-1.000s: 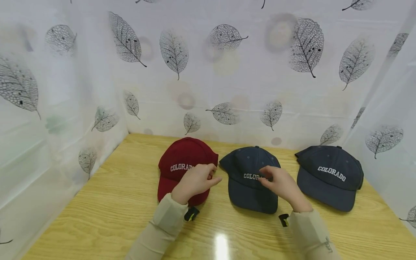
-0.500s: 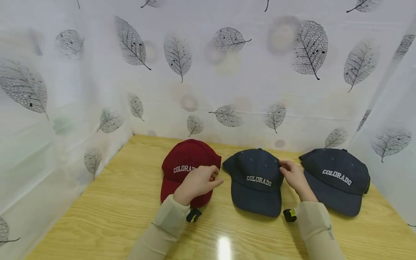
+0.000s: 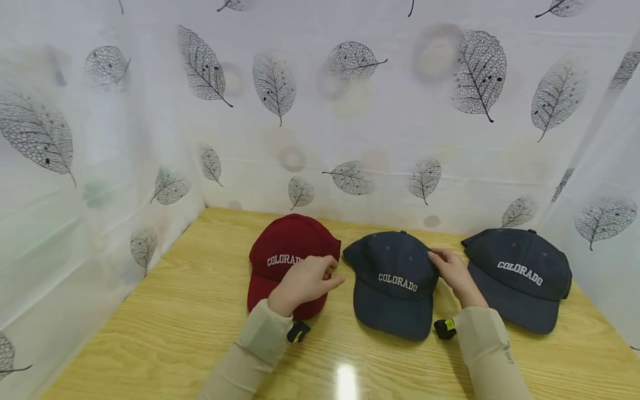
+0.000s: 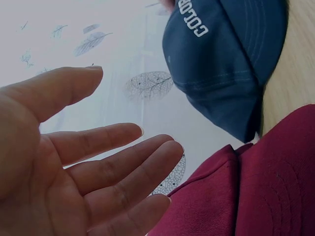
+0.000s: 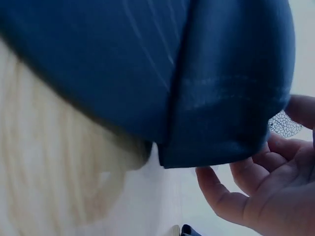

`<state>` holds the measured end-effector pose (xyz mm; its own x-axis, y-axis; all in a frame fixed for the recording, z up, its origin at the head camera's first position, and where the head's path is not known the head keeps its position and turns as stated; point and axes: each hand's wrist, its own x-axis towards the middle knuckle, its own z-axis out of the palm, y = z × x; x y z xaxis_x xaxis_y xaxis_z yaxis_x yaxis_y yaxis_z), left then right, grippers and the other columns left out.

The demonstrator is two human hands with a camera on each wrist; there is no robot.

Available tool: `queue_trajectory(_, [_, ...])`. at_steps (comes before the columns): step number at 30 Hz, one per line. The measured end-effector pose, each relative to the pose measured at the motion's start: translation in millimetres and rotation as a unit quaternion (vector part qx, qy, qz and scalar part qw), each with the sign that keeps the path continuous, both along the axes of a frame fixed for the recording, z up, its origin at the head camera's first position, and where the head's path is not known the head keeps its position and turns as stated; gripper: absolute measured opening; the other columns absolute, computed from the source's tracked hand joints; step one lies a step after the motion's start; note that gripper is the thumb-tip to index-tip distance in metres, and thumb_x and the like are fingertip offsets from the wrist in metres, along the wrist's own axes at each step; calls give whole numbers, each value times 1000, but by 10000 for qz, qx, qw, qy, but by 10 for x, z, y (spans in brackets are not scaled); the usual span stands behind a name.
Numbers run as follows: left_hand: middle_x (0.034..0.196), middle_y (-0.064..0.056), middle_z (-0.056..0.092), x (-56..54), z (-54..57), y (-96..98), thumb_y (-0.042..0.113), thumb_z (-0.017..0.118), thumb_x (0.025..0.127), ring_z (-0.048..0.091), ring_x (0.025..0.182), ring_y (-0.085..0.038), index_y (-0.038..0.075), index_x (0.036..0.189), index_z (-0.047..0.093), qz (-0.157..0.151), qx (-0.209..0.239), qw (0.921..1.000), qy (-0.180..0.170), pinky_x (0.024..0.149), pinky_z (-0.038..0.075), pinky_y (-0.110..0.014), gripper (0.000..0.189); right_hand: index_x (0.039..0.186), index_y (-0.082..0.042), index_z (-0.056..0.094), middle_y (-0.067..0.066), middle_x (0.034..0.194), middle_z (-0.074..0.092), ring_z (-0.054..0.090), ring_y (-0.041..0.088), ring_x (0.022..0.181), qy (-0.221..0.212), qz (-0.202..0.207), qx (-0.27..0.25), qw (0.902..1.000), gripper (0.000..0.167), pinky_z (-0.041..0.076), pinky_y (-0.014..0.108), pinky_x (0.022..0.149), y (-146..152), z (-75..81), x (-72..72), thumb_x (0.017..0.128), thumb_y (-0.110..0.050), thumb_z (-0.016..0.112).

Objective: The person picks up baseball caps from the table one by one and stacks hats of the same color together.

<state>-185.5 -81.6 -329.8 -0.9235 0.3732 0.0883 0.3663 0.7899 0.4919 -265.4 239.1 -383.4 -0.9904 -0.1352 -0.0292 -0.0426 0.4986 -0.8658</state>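
Three baseball caps with white COLORADO lettering stand in a row in the head view: a dark red cap (image 3: 290,236) at left, a navy cap (image 3: 390,305) in the middle and another navy cap (image 3: 520,253) at right. My right hand (image 3: 456,275) pinches the right side of the middle cap between thumb and fingers. In the right wrist view that cap (image 5: 221,108) fills much of the picture, with fingers (image 5: 221,199) at its lower edge. My left hand (image 3: 305,280) hovers in front of the red cap, fingers relaxed and holding nothing; its palm shows in the left wrist view.
The caps rest on a light wooden table (image 3: 175,311). A white curtain (image 3: 380,128) printed with leaf skeletons closes off the back and both sides. A small black and yellow device (image 3: 445,329) sits by the right wrist, and a similar device (image 3: 298,331) by the left.
My right hand has moved from in front of the middle cap to its right side and taken hold of it. The cap's brim has shifted slightly toward me. My left hand has stayed put.
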Motion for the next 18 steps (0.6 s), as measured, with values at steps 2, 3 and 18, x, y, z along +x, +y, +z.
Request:
queue_trajectory(2, [86, -3, 61, 3, 1, 6, 31, 62, 82, 55, 73, -11, 7, 103, 61, -2, -6, 10000, 12, 63, 45, -26, 32, 126, 14, 36, 31, 119, 41, 48, 38, 103, 88, 144, -132, 9998, 63, 41, 45, 83, 42, -22, -8, 93, -39, 41])
queue_trajectory(3, [85, -3, 61, 4, -1, 8, 31, 62, 82, 55, 72, -10, 7, 103, 61, -5, -11, 10000, 16, 63, 45, -26, 32, 124, 14, 38, 31, 117, 43, 50, 35, 99, 91, 193, -121, 9997, 64, 42, 44, 81, 53, -21, -3, 92, -41, 41])
queue_trajectory(18, [87, -2, 61, 9, 0, -12, 30, 62, 83, 56, 75, -12, 8, 102, 61, -7, 21, 10000, 75, 65, 46, -27, 29, 95, 9, 46, 6, 82, 44, 45, 12, 70, 538, 609, -641, 9946, 28, 39, 27, 64, -32, 236, 129, 97, -18, 35])
